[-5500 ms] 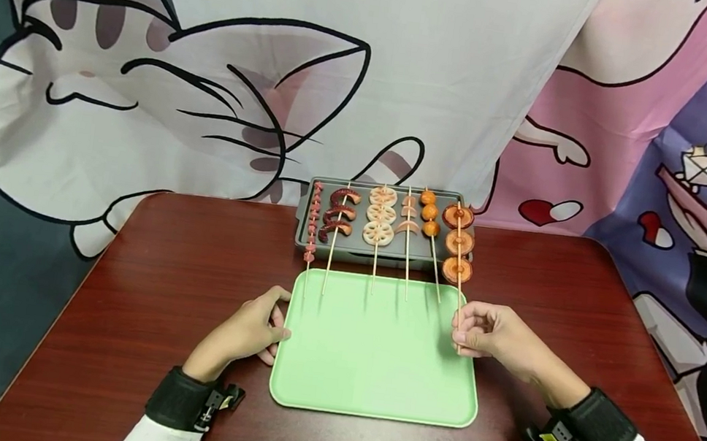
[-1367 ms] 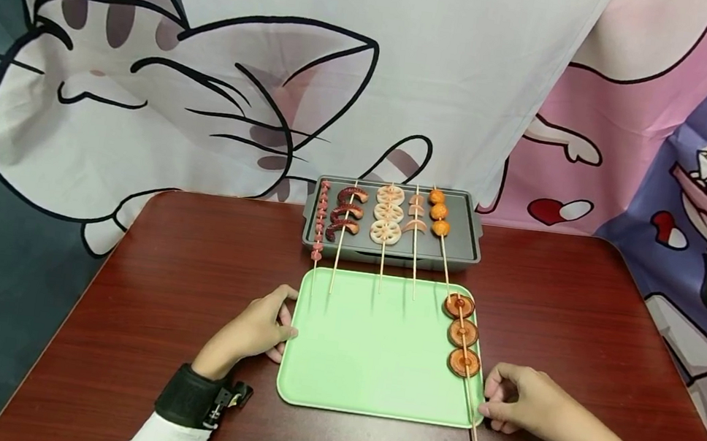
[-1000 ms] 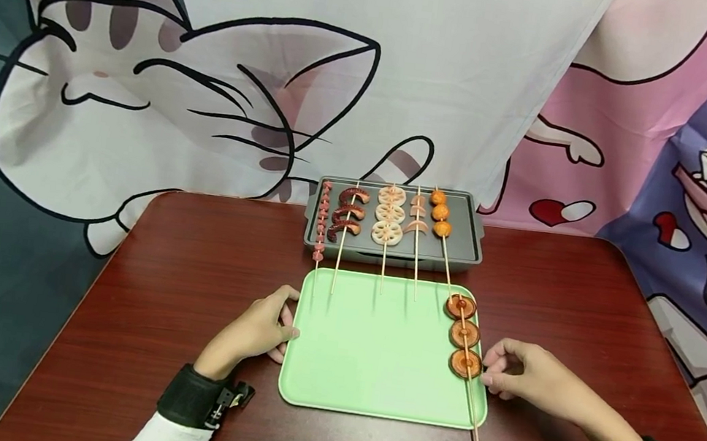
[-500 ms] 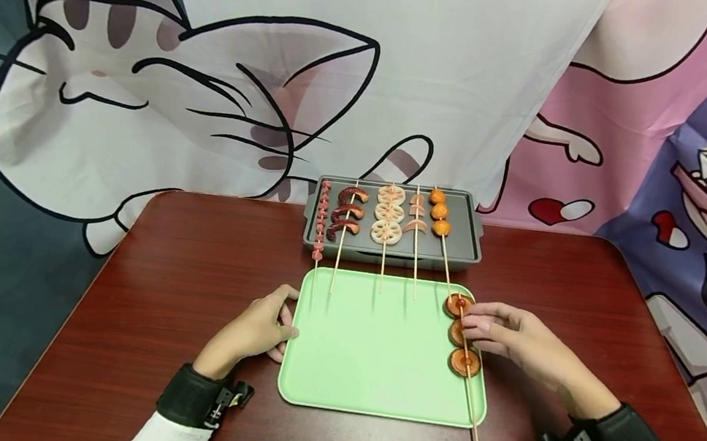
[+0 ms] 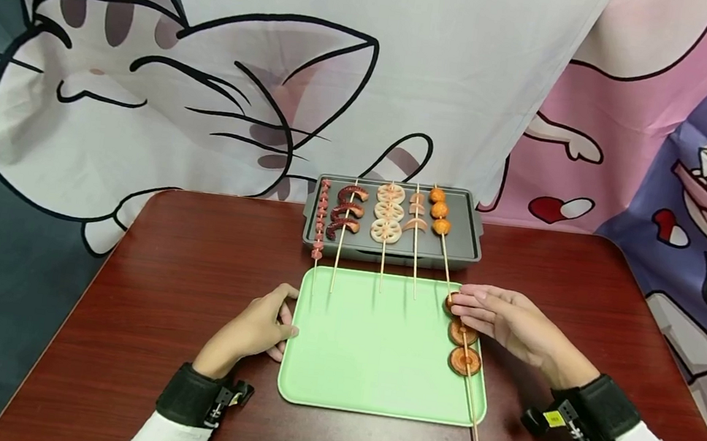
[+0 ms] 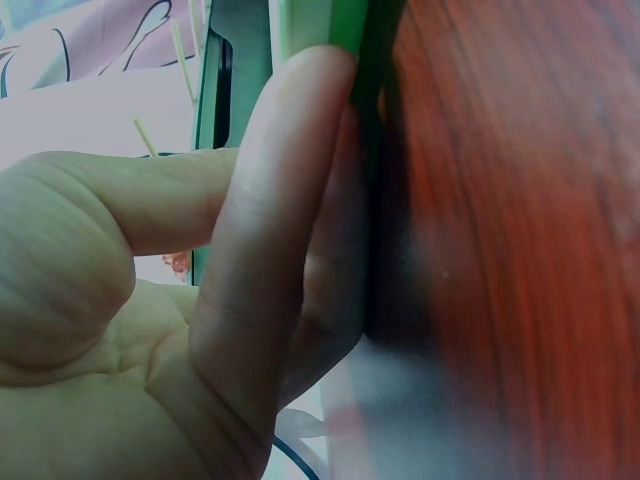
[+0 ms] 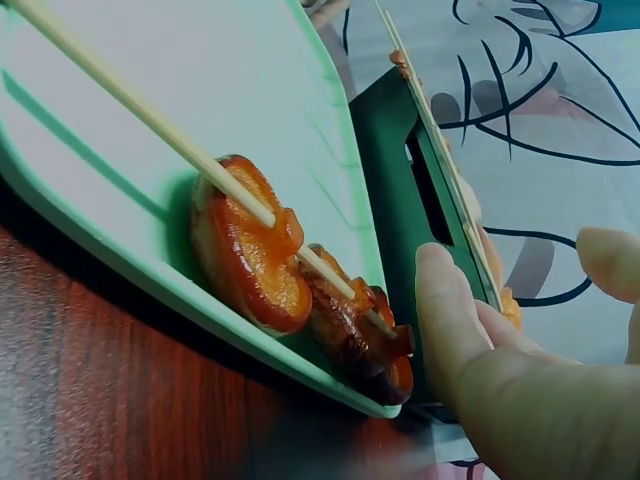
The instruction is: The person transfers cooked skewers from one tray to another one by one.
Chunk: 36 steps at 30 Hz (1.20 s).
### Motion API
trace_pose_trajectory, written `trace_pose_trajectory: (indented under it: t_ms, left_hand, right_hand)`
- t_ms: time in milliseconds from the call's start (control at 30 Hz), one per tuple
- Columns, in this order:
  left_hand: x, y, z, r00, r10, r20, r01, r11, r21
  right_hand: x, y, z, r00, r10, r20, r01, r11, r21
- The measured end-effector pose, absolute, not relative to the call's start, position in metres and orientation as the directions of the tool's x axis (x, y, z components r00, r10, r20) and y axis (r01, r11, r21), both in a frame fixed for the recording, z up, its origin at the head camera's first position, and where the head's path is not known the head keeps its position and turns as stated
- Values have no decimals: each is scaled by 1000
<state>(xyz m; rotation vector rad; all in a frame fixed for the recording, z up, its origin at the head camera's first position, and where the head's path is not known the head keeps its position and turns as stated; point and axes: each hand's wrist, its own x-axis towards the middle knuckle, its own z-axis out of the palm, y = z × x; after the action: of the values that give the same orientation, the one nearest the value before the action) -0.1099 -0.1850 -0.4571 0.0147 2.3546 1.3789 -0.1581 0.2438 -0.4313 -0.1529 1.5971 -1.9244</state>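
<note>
Right hand (image 5: 503, 320) hovers with straight fingers (image 5: 472, 303) over the mushroom skewer (image 5: 462, 333). Left hand (image 5: 254, 327), fingers straight, presses the green tray (image 5: 370, 355); best keep it steady.

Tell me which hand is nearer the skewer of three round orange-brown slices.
Right. The right hand reaches over the skewer, fingers at its far slices; the left hand rests at the green tray's opposite edge.

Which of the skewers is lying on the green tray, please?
The mushroom skewer, along the tray's right edge by the right hand; the other five rest on the grey pan.
</note>
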Motion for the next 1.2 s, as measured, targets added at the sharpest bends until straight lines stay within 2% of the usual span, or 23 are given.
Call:
trace_pose_trajectory:
  t_ms: [267,467,867,1200]
  left_hand:
    - [-110,-185,-456,-914,212,-346,-199,510,837]
    - [-110,-185,-455,-915,210,-344,-197,511,837]
    - [-108,-185,-455,-914,214,-345,-199,505,840]
    - [-109,-184,-454,-916,208,-343,-201,503,841]
  right_hand:
    - [-168,237,-434,-794,-543,-274,381,-92,-920]
    - [-178,229,-432,-784,-539,-308,432,-117,-894]
    - [-189,219,-433,-765,-535,-358,446,-40,-894]
    - [-191,215,-432,-790,-501,-354,402,12,-915]
